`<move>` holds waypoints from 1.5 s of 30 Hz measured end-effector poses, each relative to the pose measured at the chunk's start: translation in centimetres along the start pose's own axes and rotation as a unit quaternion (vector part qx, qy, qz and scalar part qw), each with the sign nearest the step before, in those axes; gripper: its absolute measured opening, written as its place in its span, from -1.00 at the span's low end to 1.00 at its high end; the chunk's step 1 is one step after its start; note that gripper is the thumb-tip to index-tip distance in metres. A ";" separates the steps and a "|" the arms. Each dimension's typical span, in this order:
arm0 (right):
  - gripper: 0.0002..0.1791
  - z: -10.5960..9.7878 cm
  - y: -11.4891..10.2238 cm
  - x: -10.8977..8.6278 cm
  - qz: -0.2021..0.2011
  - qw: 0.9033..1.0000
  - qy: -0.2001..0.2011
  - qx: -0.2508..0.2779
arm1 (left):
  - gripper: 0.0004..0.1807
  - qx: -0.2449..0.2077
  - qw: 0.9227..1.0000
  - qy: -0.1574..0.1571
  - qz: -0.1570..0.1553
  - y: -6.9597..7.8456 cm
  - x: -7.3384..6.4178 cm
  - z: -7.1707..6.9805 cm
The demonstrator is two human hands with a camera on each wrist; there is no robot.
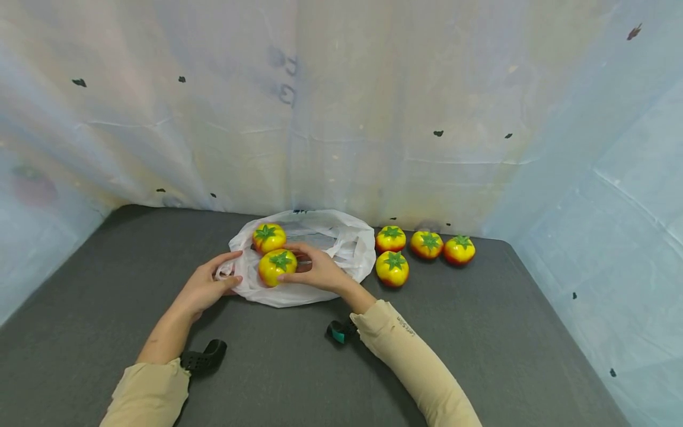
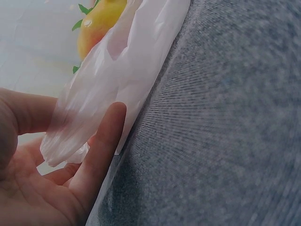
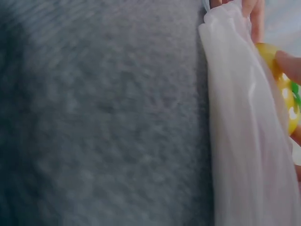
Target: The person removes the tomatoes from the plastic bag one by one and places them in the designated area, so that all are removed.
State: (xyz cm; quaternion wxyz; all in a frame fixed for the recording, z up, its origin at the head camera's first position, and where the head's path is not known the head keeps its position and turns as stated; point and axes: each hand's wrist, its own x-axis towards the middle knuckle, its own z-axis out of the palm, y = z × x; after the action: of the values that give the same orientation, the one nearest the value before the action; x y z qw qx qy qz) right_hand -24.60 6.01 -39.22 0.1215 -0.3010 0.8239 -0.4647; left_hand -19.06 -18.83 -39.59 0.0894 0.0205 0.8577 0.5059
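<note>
A white plastic bag (image 1: pixel 341 249) lies open on the grey table (image 1: pixel 480 332). One yellow-red tomato (image 1: pixel 268 236) with a green stem sits at the bag's far left. My right hand (image 1: pixel 290 264) grips a second tomato (image 1: pixel 276 267) at the bag's mouth, its fingers curled round the fruit. My left hand (image 1: pixel 232 270) pinches the bag's left edge between thumb and fingers. In the left wrist view the bag film (image 2: pixel 127 70) runs between my thumb and a finger (image 2: pixel 103 141), with a tomato (image 2: pixel 99 23) behind it. The right wrist view shows the bag (image 3: pixel 244 141) and the held tomato (image 3: pixel 282 94).
Several more tomatoes lie on the table right of the bag, the nearest (image 1: pixel 392 268) just beside it and another (image 1: pixel 459 249) farthest right. Pale sheeting (image 1: pixel 373 118) walls the table on the far side and both flanks. Grey surface spreads in front of the hands.
</note>
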 end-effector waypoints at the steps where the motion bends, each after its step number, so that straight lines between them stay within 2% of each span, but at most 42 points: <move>1: -0.31 0.1 0.1 0.0 0.002 1.000 0.000 -0.002 | -0.35 0.000 1.000 0.000 0.001 0.0 0.0 0.0; 19: -0.31 0.1 -0.1 -0.5 0.030 0.999 0.016 -0.008 | -0.35 0.001 1.000 0.003 0.002 -0.2 -0.1 0.3; 28: -0.31 -1.3 -1.2 -1.2 0.023 0.999 0.029 0.011 | -0.34 -0.004 1.000 -0.001 -0.003 -0.4 0.0 0.1; 35: -0.32 -2.4 -1.6 -1.6 0.016 0.999 0.036 0.014 | -0.34 -0.003 1.000 0.000 0.008 -0.4 0.0 0.0; 45: -0.32 -4.2 -2.5 -2.4 0.021 0.997 0.067 0.020 | -0.34 -0.003 1.000 -0.002 0.008 -0.4 0.0 0.0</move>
State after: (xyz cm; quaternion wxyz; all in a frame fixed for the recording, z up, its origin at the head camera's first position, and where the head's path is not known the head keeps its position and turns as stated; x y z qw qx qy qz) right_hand -23.79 9.45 -35.07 0.0812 -0.2495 0.8268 -0.4976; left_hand -19.07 -19.00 -39.94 0.0870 0.0276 0.8558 0.5092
